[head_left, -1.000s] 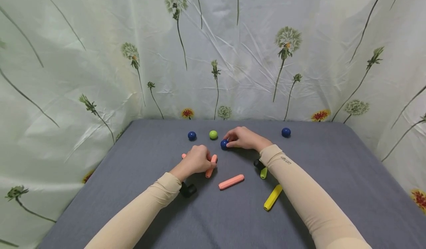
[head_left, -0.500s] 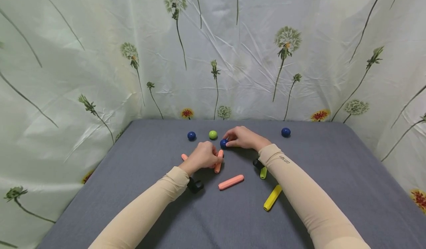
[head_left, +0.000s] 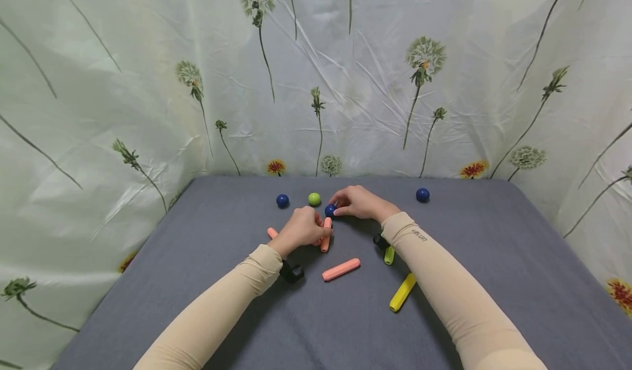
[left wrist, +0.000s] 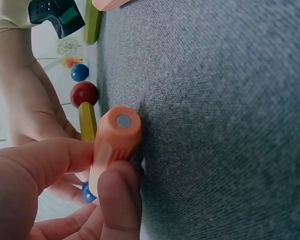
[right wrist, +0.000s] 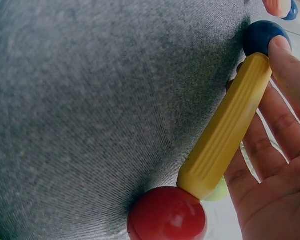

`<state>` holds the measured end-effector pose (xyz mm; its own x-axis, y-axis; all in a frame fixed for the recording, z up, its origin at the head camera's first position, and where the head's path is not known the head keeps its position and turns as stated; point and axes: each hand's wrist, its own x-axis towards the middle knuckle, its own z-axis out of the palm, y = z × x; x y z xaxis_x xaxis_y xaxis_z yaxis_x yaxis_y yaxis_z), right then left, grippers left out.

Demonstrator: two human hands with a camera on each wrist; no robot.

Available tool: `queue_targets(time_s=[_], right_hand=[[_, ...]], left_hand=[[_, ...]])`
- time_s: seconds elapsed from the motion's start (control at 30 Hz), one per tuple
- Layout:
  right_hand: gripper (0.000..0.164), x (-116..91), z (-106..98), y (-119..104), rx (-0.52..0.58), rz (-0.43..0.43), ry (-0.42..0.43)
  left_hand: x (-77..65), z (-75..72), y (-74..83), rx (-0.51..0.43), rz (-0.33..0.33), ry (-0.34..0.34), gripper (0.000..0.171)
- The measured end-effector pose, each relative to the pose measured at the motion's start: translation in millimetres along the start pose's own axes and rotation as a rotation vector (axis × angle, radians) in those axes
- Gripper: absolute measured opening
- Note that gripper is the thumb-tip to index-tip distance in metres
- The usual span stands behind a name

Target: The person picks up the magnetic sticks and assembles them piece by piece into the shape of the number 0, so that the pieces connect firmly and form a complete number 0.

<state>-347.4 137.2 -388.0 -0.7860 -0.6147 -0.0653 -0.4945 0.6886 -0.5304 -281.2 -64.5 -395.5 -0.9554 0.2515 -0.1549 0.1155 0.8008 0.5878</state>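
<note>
Left hand [head_left: 303,227] pinched the orange stick [left wrist: 112,141], just beside the blue ball [right wrist: 258,39]; right hand [head_left: 359,203] pinched that ball. Stick looked light, stiff, best held by its ridged sides; ball seemed hard, slippery, best gripped across its middle.

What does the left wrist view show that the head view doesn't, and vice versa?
Only the left wrist view shows the red ball and the grey disc in the end of the pink rod. Only the head view shows the lime ball. Both show the left hand pinching that rod, and the right hand with a blue ball.
</note>
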Motion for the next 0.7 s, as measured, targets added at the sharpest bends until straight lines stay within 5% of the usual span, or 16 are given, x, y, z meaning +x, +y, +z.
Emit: queue_targets(time_s=[0.7], right_hand=[[0.030,0.1,-0.9,-0.8,0.008,-0.003,-0.006]], left_hand=[[8.1,1.9,0.5,-0.030,0.031,0.022,0.037]])
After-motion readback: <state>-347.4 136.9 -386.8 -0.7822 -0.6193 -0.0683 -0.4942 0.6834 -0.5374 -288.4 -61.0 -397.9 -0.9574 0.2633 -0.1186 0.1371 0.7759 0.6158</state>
